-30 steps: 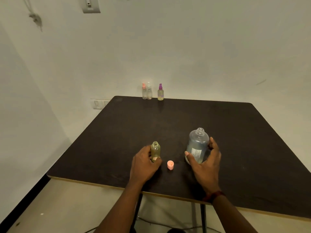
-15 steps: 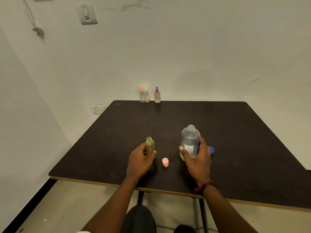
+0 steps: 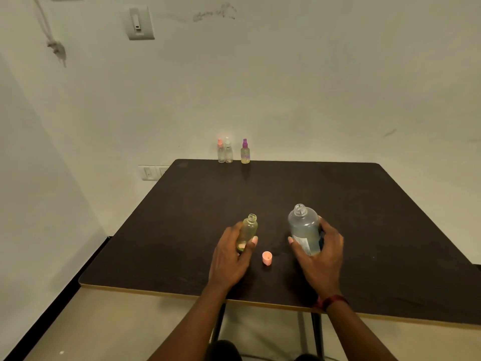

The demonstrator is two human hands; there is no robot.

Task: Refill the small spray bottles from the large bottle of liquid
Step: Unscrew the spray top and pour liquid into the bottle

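— Two hands, two open bottles: my left hand (image 3: pixel 230 256) is wrapped around the small yellowish clear plastic spray bottle (image 3: pixel 247 231) with its neck bare, and my right hand (image 3: pixel 318 252) is closed around the lower body of the large clear plastic bottle of pale liquid (image 3: pixel 304 229), thumb across its white label. Both sit toward my edge of the dark brown tabletop (image 3: pixel 364 230).

— Which of them does the moving?

— The big one, I'd say. I judge the pour is next, so I'd keep the little bottle planted upright and bring the large mouth just over its neck before tipping.

— That neck looks narrow.

— It is, and the large mouth is wider. I'd tilt slowly and let a thin stream start, rather than a gulp that could run down the outside onto my fingers.

— And that pink thing between your hands?

— The small pink plastic cap (image 3: pixel 267 257), lying on the tabletop just beside my left thumb. I'd mind not to knock it.

— More to fill afterwards?

— Three capped small spray bottles stand at the far edge: a pink-topped clear one (image 3: pixel 221 151), a white-topped clear one (image 3: pixel 228 151) touching it, and a purple-topped yellowish one (image 3: pixel 245 152) a little apart.
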